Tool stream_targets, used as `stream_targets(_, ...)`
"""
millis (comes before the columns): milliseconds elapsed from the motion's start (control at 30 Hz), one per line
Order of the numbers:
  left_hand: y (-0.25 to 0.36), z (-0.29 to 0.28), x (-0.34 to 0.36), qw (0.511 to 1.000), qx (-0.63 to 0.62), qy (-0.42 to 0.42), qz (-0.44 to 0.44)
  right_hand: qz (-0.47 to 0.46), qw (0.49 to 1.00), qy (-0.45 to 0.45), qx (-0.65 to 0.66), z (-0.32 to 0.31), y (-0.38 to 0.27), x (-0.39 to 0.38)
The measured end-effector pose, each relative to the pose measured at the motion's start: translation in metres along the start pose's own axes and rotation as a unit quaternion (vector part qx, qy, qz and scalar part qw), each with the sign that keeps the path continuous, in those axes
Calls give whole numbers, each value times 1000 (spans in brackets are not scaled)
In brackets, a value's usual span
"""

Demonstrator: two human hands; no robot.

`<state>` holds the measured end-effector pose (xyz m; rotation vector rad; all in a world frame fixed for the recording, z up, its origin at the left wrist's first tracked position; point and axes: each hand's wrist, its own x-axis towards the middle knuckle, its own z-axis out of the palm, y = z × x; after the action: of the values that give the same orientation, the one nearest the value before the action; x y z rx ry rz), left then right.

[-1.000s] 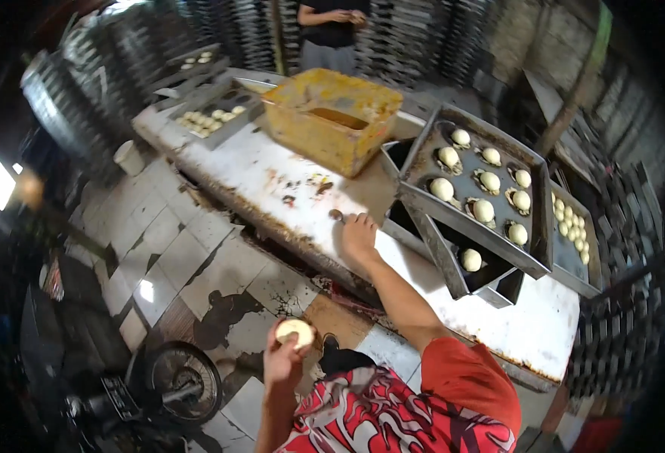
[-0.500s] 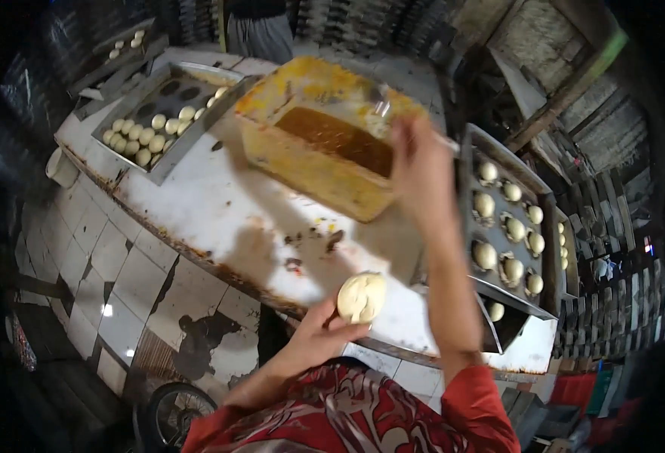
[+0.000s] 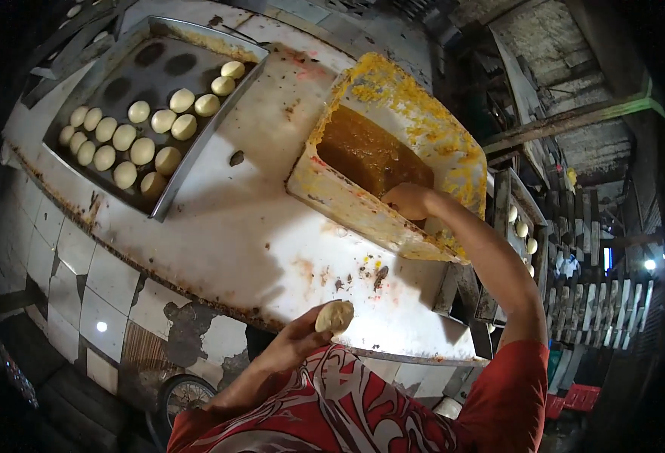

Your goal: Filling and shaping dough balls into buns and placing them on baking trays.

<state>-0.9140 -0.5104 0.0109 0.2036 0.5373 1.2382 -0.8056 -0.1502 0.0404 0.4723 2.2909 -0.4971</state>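
Observation:
My left hand (image 3: 294, 343) holds a round of pale dough (image 3: 334, 318) just off the table's near edge, with the fingers curled round its side. My right hand (image 3: 410, 201) reaches down into a yellow-stained tub (image 3: 362, 223) that contains an orange-brown paste (image 3: 370, 151). The fingers look closed at the paste, but their tips and whatever they grip are hidden. To the left stands a metal tray (image 3: 168, 192) with several smooth pale dough balls (image 3: 143, 151) and dark round marks on its bottom.
Dark stains and crumbs mark the white tabletop (image 3: 234, 226). More dough balls (image 3: 522, 229) sit in a tray (image 3: 501, 196) to the right, partly behind my right arm. A wheel (image 3: 181, 400) stands below the near edge, on the tiled floor (image 3: 113, 283).
My right hand has gone down from above the tub's right rim into the paste; a slim, shiny-ended tool seen by it earlier is hidden. The view has shifted, showing the left tray nearer.

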Motion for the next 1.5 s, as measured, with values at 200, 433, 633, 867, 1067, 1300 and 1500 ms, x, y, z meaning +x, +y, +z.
stream_targets(200,23,3,9,999,5,37,-28,11,989,29,145,-44,-9,-66)
stream_targets(433,1,15,32,997,29,2,77,46,861,112,494,-42,13,-191)
stream_targets(633,-38,29,53,987,120,48,98,-17,758,297,580,36,57,-310)
stream_targets(867,-144,90,81,987,44,55,143,186,862,287,373,137,161,-416)
stream_targets(1067,-218,130,77,976,52,116,177,113,928,246,256,187,224,-406)
stream_targets(1300,-254,156,54,956,70,188,212,116,986,104,52,172,253,-399)
stream_targets(1500,-290,175,17,750,552,310,191,89,935,195,282,180,249,-423)
